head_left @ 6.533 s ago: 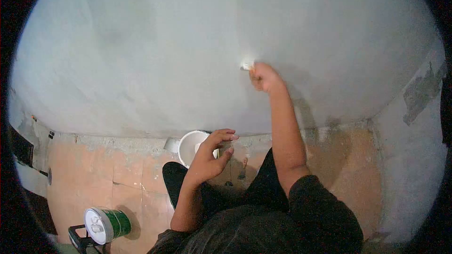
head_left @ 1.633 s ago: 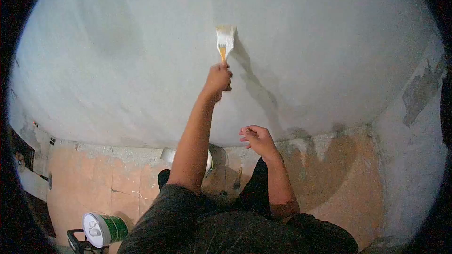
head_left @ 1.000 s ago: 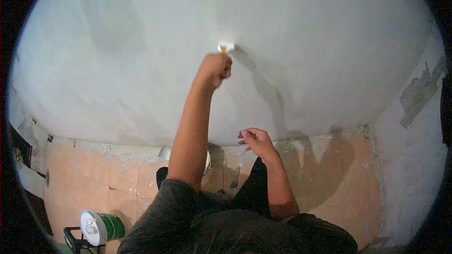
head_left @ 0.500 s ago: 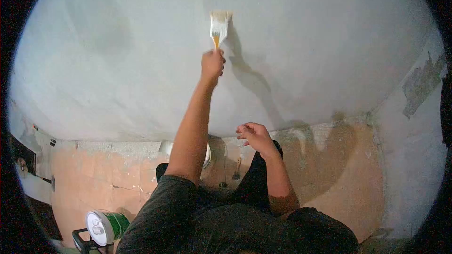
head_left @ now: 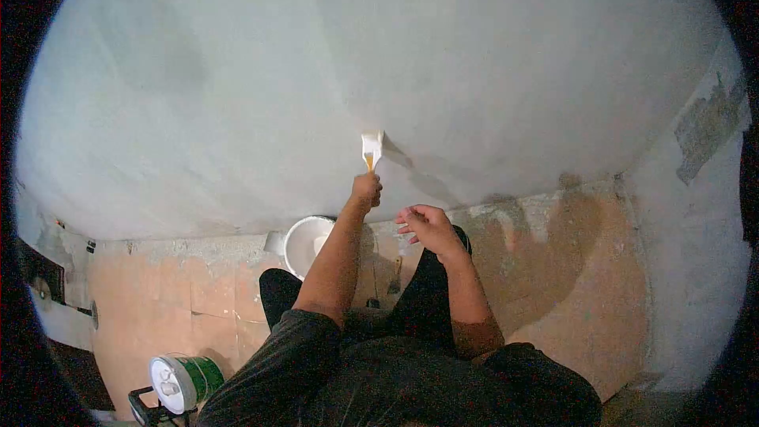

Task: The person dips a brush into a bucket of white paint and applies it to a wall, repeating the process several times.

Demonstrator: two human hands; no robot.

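Observation:
My left hand (head_left: pixel 366 190) is wrapped round the yellow handle of a wide paintbrush (head_left: pixel 371 146). White paint coats its head, and the bristles point up against the pale grey-white wall (head_left: pixel 506 71), low down. My right hand (head_left: pixel 428 229) hovers over my right knee, fingers loosely bent and apart, with nothing in it. Below my left forearm, at the foot of the wall, stands a white bucket (head_left: pixel 290 249), partly hidden by that arm. A second, smaller brush (head_left: pixel 395 275) lies on the floor between my legs.
A green and white pail (head_left: pixel 178 383) sits at the lower left by a black frame (head_left: pixel 146 409). Orange-brown floor (head_left: pixel 553 332) runs along the wall's base. Another wall with a rough bare patch (head_left: pixel 706 134) borders the right side.
My left hand has drawn the paintbrush down the wall, from high up to near its lower part. More of the white bucket now shows. My right hand has barely moved.

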